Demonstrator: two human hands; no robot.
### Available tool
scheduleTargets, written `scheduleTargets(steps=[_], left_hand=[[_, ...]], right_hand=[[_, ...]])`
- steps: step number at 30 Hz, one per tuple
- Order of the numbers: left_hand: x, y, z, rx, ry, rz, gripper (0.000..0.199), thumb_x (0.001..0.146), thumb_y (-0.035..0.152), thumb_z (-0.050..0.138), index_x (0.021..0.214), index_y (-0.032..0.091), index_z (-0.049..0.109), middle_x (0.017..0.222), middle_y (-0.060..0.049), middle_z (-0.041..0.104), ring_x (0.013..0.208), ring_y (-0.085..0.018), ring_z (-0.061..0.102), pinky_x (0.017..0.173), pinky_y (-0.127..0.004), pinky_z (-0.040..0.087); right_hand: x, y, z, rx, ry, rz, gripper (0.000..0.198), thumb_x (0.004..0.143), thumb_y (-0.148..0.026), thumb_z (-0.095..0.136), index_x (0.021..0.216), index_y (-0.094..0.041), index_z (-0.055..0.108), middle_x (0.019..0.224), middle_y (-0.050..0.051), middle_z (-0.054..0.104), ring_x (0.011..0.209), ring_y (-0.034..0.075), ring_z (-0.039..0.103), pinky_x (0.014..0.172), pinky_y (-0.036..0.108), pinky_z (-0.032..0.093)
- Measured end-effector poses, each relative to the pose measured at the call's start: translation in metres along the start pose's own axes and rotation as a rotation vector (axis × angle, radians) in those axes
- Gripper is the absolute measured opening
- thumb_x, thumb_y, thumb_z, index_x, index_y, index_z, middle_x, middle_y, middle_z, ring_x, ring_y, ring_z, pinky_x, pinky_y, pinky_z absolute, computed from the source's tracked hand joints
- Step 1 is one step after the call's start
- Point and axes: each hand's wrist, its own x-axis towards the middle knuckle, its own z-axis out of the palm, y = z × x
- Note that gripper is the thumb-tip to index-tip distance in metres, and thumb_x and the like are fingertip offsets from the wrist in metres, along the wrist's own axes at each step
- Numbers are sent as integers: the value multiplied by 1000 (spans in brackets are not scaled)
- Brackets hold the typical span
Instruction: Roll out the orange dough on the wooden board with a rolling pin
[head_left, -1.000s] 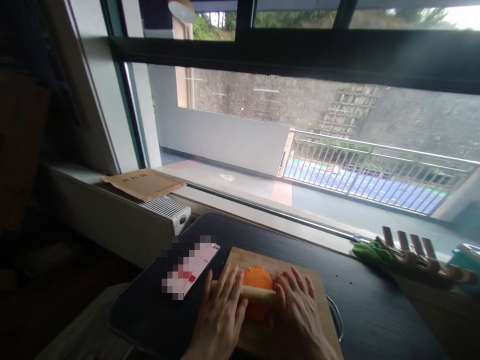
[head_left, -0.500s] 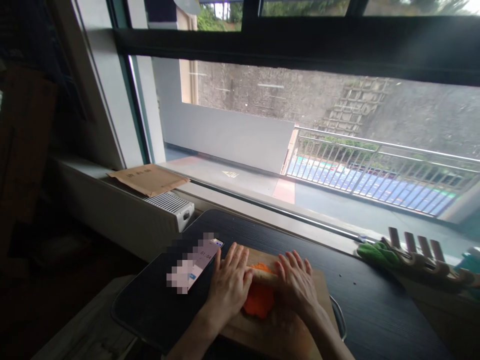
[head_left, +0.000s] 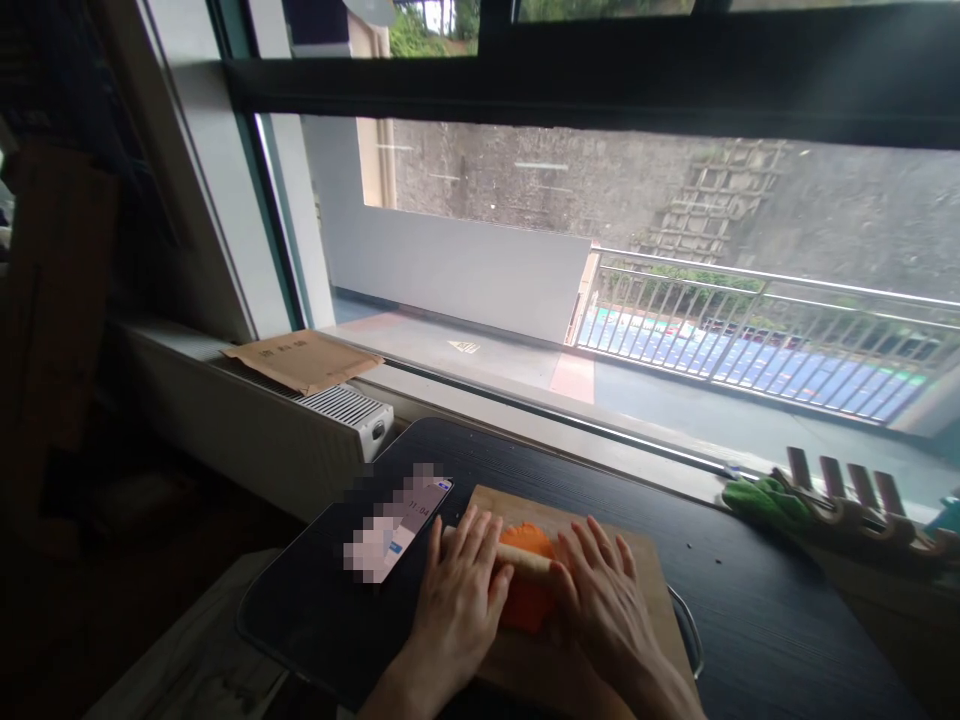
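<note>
A light wooden rolling pin point(head_left: 527, 562) lies across a flattened sheet of orange dough-like material point(head_left: 527, 605) on a wooden board point(head_left: 637, 570). My left hand point(head_left: 461, 585) rests on the pin's left part, fingers stretched forward over it and thumb near the orange sheet. On the right part, my right hand point(head_left: 600, 585) presses with its fingers extended and slightly spread. Both palms lie over the pin rather than wrapping round it. Orange material shows beyond the pin and on the near side, between the hands.
A phone point(head_left: 416, 525) with a lit, partly blurred screen lies left of the board on the dark table point(head_left: 750, 610). A green cloth point(head_left: 765, 500) and a wooden rack point(head_left: 840, 505) are at the right. A brown envelope point(head_left: 307, 360) rests on the white radiator point(head_left: 367, 425) by the window.
Both hands have rolled the pin slightly toward me, so more of the orange sheet shows beyond it. The camera view has shifted a little.
</note>
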Motion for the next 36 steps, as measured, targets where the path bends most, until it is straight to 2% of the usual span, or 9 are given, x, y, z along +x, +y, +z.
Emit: scheduleTargets(steps=[3,9,13,15,20,26,32,36], left_hand=[[-15,1,-3,8,29,56,54,95,33,43,146,19,36,148,-6,44,137,-26,40,116,-51,22],[9,4,-2,-79,-34,-73,46,95,34,42,136,16,51,140,-12,54,134,-31,42,113,-59,24],[-2,4,-5,-67,-12,-3,49,95,34,43,140,17,46,144,-11,50,134,-29,43,115,-57,25],[-4,5,-7,-59,-35,6,50,95,32,42,142,16,42,146,-10,47,136,-28,41,115,-58,24],[17,7,-8,-105,-129,-124,49,96,37,40,138,13,48,144,-10,50,138,-30,38,115,-61,23],[1,4,-11,-80,-92,1,50,96,34,40,143,17,41,147,-9,46,137,-28,39,115,-59,24],[24,4,-8,-103,-123,-99,47,97,39,38,135,14,51,143,-11,51,137,-30,39,115,-61,22],[6,4,-11,-84,-95,-15,49,96,35,41,141,16,43,146,-9,48,137,-28,38,115,-58,23]], right_hand=[[-12,0,2,30,28,-83,44,96,-44,38,134,-27,54,142,3,51,139,28,33,114,52,22],[12,-1,-4,-26,-25,91,44,98,-37,34,130,-18,58,139,11,53,138,31,35,111,54,24],[-2,0,1,-10,15,-37,42,97,-41,38,132,-25,55,141,4,52,139,29,33,112,52,24],[-4,1,1,-9,16,-59,41,97,-40,37,132,-27,55,141,2,53,139,28,32,112,53,24],[17,1,-3,-65,-30,97,43,100,-36,31,128,-20,59,138,9,54,137,31,35,110,54,27],[-1,2,0,-25,-17,-40,42,99,-42,33,132,-28,55,140,2,53,139,28,33,111,52,27],[23,1,-6,-66,-57,114,43,100,-37,31,128,-20,58,137,9,55,137,31,36,110,54,27],[4,2,-3,-16,-18,-11,41,99,-41,33,131,-27,56,139,4,53,138,29,33,110,54,27]])
